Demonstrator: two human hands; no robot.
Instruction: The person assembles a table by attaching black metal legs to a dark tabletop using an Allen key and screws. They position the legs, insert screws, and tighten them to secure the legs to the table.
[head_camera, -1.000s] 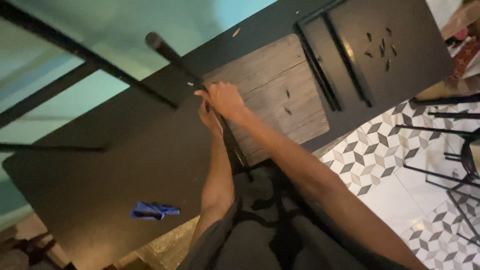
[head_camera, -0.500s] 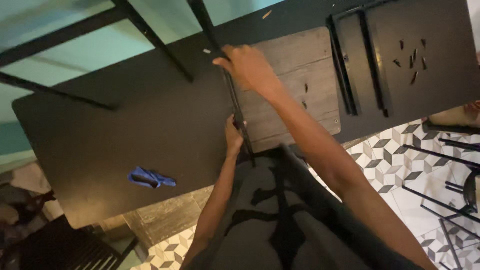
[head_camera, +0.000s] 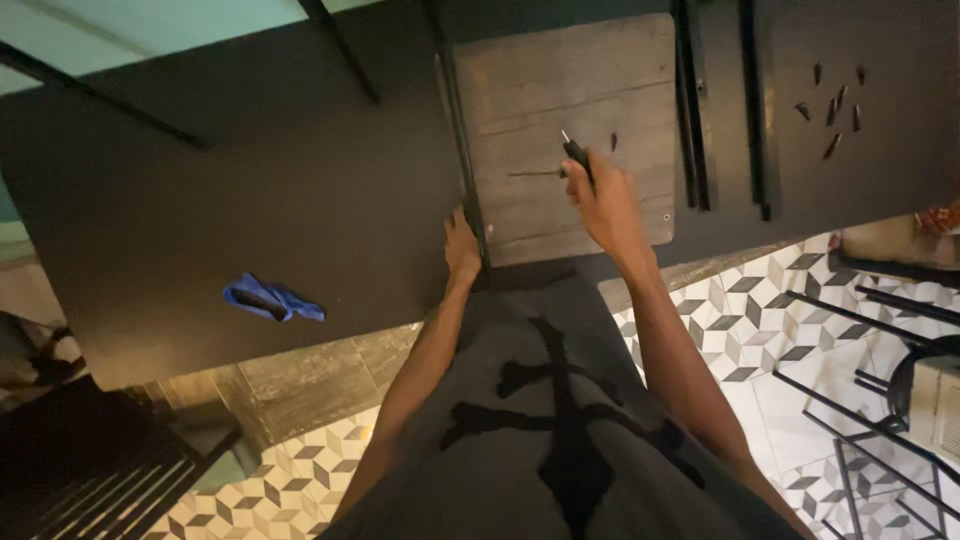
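1. Here we look down on our two bare arms reaching over a dark table (head_camera: 250, 200).
2. Our right hand (head_camera: 603, 200) is closed around a screwdriver (head_camera: 577, 156); its black handle sticks up out of the fist, with a small pale tip at the top.
3. That hand hovers over a grey wooden board (head_camera: 560, 90) that lies flat on the table, and we cannot tell whether the tool touches the wood.
4. A thin dark mark runs on the board just left of the fist; it could be the shaft or its shadow, and we cannot tell which.
5. Our left hand (head_camera: 462, 245) rests at the board's near left corner, fingers curled loosely against a black bar (head_camera: 458, 130) that runs along the board's left edge; how firmly they grip it we cannot tell.
6. One small dark screw (head_camera: 614, 142) lies on the board, just right of the screwdriver handle.
7. Two black rails (head_camera: 690, 110) lie side by side on the table, just beside the board's right edge.
8. Farther right, well apart from our hands, a scatter of loose screws (head_camera: 832, 105) sits on the dark surface.
9. A crumpled blue cloth (head_camera: 272, 299) lies near the table's front edge, well to the left of our left hand.
10. Below the table we see a tiled floor (head_camera: 760, 330) with a grey-and-white geometric pattern, and black metal frame parts (head_camera: 860, 310) at the right.
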